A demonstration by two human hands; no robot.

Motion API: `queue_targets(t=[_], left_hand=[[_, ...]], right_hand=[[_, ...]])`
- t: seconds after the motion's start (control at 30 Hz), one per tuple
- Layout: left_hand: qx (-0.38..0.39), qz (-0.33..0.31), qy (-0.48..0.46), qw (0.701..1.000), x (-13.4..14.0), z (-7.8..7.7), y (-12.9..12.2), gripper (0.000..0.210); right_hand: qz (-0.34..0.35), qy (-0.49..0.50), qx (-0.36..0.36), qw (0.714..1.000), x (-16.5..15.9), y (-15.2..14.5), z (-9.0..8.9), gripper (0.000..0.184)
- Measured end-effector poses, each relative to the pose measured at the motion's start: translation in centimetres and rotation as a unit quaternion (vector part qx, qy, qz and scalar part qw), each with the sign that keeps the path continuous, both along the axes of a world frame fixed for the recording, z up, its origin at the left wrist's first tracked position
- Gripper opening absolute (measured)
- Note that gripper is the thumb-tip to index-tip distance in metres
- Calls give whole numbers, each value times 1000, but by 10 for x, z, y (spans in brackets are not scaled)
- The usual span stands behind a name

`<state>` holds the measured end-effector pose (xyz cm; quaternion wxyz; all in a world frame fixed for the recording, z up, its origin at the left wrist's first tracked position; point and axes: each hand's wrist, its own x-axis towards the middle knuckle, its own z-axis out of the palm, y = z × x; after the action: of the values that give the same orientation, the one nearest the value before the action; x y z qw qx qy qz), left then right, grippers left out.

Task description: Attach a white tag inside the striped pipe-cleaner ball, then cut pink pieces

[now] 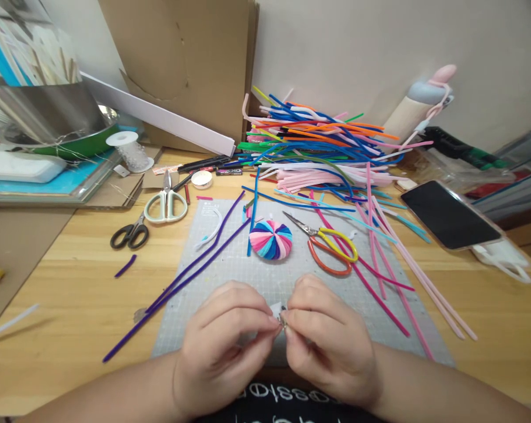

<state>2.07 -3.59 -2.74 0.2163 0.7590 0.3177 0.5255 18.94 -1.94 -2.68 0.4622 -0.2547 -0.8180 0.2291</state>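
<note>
Metallic bit (283, 321), direction and long axis unclear, pinched by left hand (227, 343) and right hand (333, 341)

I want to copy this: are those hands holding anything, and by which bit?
The left hand and right hand pinch a tiny shiny thing between their fingertips. It's too small to tell what, or by which part.

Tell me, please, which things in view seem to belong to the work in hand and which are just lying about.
Probably belonging: small item, mostly hidden, between left hand and right hand; striped round piece; fuzzy stems; orange-and-yellow scissors; grey mat.

Probably lying about: phone; bottle; spool.
</note>
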Motion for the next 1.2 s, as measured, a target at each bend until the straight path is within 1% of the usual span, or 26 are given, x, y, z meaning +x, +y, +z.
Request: queue_targets(t=[0.23, 0.37, 0.53, 0.77, 0.97, 1.03, 1.1, 1.2], left_hand=[[7, -14, 17, 1000, -2, -2, 0, 25], [0, -13, 15, 1000, -2, -4, -1, 29], [18, -19, 20, 999, -2, 0, 1, 31], [15, -37, 30, 999, 0, 1, 2, 21], [7, -43, 49, 998, 0, -1, 1, 22], [3, -51, 54, 997, -1, 0, 1, 26], [-4, -57, 41, 998, -2, 1, 0, 30], [-20, -50, -4, 999, -5, 4, 0, 35]], right_hand=[[-15, 27, -30, 999, -2, -1, 1, 22], [-11, 40, -63, 997, -1, 0, -1, 19], [-9, 59, -82, 995, -1, 0, -1, 18], [-4, 78, -113, 990, -2, -2, -6, 18], [-8, 94, -156, 983, 0, -2, -13, 18], [2, 117, -186, 976, -1, -1, -14, 16], [26, 148, -245, 958, -1, 0, -15, 13], [73, 189, -369, 907, -3, 1, -18, 11]])
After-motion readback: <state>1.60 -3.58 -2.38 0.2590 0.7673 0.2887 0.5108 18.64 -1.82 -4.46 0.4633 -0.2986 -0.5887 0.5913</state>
